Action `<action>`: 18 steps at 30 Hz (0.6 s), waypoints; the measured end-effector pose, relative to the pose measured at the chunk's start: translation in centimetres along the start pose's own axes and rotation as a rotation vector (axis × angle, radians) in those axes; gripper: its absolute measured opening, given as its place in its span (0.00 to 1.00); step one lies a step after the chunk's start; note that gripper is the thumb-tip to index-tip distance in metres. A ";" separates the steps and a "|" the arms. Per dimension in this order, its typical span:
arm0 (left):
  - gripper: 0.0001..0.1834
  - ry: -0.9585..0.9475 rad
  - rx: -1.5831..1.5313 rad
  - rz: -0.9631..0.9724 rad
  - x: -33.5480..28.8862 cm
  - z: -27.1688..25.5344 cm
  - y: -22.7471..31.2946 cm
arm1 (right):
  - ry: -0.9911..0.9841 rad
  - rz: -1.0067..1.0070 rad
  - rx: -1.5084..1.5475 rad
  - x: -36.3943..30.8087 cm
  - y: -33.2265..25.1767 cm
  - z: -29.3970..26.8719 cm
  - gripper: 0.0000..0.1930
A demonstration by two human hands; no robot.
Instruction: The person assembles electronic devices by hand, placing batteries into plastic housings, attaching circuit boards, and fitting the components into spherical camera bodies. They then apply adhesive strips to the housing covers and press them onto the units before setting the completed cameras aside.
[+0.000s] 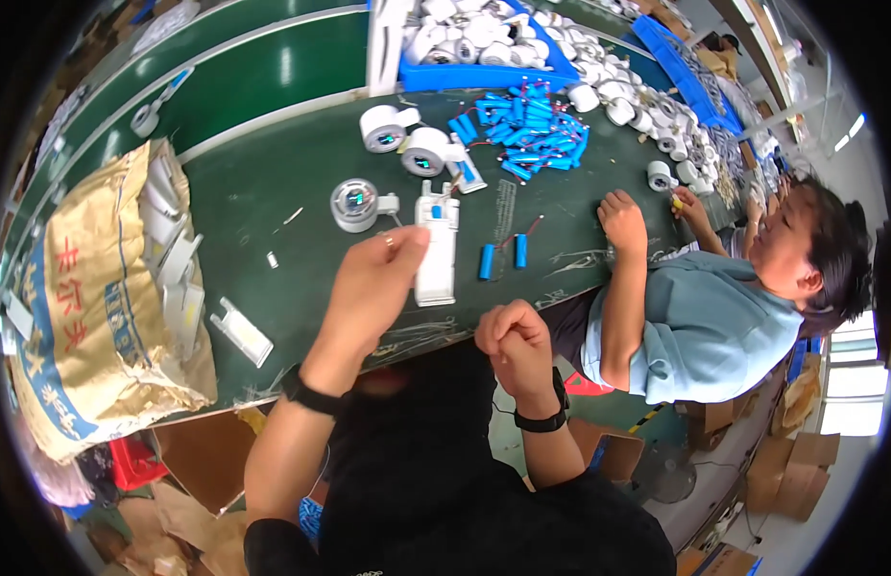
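My left hand (369,288), a black band on its wrist, pinches the left edge of a white handle-shaped plastic housing (436,264) lying on the green table. A small blue part (437,212) shows in the housing's upper end. Curled near the table's front edge is my right hand (517,341); its closed fingers hide whatever may be inside. Two blue cylindrical batteries (487,261) with thin wires lie right of the housing. Just beyond my left hand sits a white round head with a clear lens (354,204); two similar heads (424,152) rest farther back.
A pile of blue batteries (537,130) lies at the back, below a blue bin (484,75) of white parts. More white heads (623,96) are heaped rightward. At left stands a sack (100,298) of white housings, with a loose cover (242,332) nearby. A co-worker (700,317) sits at right.
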State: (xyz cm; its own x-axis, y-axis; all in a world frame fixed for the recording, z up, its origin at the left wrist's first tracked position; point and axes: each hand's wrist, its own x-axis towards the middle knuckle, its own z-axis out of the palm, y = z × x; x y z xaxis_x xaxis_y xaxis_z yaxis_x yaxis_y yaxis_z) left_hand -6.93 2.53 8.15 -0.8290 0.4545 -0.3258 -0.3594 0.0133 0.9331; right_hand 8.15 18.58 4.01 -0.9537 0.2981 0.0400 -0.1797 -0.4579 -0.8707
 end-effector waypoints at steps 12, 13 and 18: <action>0.19 -0.176 -0.025 0.019 4.6 11.1 -2.6 | 0.540 -0.211 -1.457 3.4 -4.1 -2.3 0.28; 0.20 -0.146 0.035 0.085 4.4 10.9 -2.7 | 0.564 -0.223 -1.460 3.8 -3.9 -2.7 0.27; 0.18 0.314 0.691 0.604 -0.8 4.6 0.1 | 0.657 0.015 -1.717 7.1 -4.6 -8.2 0.27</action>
State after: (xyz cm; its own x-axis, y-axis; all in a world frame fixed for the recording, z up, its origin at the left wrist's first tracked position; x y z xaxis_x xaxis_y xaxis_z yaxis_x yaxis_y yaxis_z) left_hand -4.30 6.27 9.19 -0.9040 0.2993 0.3052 0.4123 0.4217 0.8076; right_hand 4.22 29.65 4.29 -0.6400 0.7360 0.2208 0.6445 0.6706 -0.3674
